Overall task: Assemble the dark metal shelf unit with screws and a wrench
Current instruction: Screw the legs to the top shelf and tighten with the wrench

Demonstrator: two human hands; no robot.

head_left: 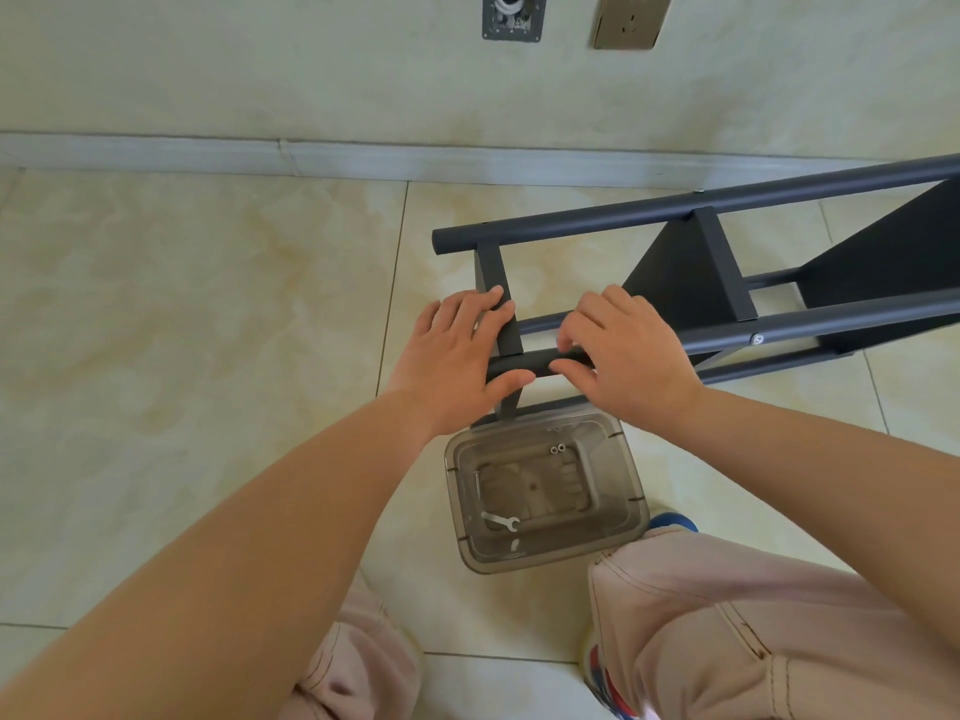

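The dark metal shelf unit [727,205] lies on its side on the tiled floor, running from the centre off to the right. Its flat shelf panels [675,272] stand between the round tubes. My left hand [457,356] holds the left end of the near tube [524,363], fingers lying over the flat crossbar [493,267] and thumb under the tube. My right hand [628,356] grips the same tube just to the right, fingers curled over it. Below the hands, a clear plastic bin [618,459] holds a small silver wrench [501,521] and two small nuts [557,449].
The wall with a grey baseboard [363,158] runs behind the shelf, with a socket [631,18] and an open wall box [513,15] above. My knees in pink trousers [779,615] and a shoe [602,683] are close to the bin.
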